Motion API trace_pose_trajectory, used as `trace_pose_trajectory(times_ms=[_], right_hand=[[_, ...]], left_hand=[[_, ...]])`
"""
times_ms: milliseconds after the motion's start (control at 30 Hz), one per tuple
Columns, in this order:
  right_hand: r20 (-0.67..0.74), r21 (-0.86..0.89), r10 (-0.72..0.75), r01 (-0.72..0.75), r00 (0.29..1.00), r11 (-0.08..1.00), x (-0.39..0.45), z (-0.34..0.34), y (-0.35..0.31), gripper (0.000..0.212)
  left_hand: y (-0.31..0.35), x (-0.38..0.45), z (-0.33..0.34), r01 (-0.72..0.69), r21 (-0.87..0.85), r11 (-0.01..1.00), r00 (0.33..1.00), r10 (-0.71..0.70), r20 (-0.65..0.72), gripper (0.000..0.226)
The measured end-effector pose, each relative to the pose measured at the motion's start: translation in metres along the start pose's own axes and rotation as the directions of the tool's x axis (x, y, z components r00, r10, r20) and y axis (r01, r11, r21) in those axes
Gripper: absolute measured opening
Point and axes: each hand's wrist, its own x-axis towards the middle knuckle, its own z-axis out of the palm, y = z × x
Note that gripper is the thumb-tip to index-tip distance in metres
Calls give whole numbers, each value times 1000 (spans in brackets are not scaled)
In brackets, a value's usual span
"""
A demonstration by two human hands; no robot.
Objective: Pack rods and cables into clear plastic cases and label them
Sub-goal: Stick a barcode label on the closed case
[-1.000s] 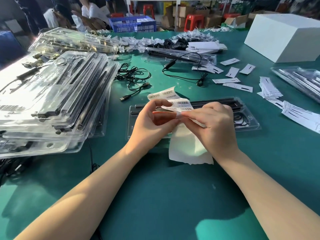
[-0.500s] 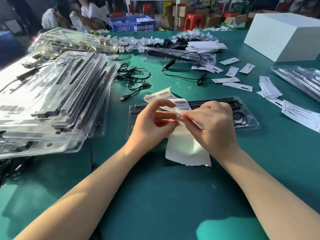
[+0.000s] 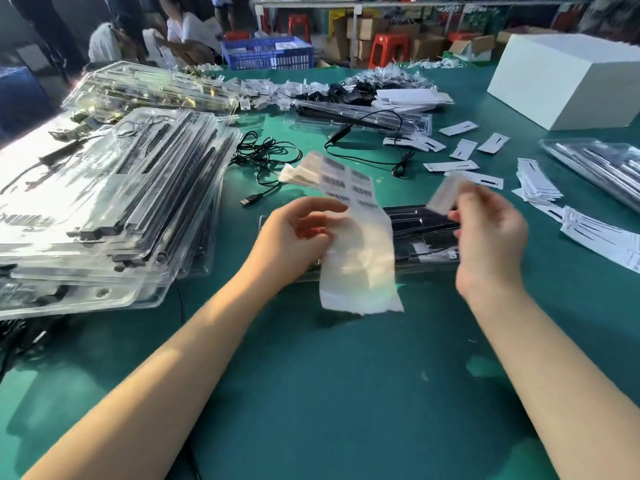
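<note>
At centre frame your left hand (image 3: pixel 298 237) pinches the limp label sheet (image 3: pixel 358 251) while your right hand (image 3: pixel 485 233) pinches one peeled label (image 3: pixel 446 195) above the clear case (image 3: pixel 422 223); it looks flimsy and sticky, so hold only its edge.

I'm looking at a packing workshop or small factory floor: a long green work table (image 3: pixel 346 393) carries stacks of clear plastic cases (image 3: pixel 114 209), loose black cables (image 3: pixel 266 157) and piles of white paper cards (image 3: pixel 536 181). Behind it I see cardboard boxes (image 3: pixel 363 29), red plastic stools (image 3: pixel 388 48), a blue crate (image 3: pixel 268 53) and other seated workers (image 3: pixel 187 32)
</note>
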Motion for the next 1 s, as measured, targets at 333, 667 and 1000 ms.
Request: trace_pose_trajectory(times_ms=[333,667,1000], right_hand=[[-88,-167,-177,161,980,973,18,-8,15,5],[144,-334,-313,344,939,878,3,-9,22,4],[653,-282,-645,918,396,278,-30,40,12,17]], left_hand=[[11,57,-15,59,243,968,972,0,-237,63],[2,69,-6,221,315,923,975,-218,-46,36],[-31,-35,-35,-12,813,582,1000,21,0,36]])
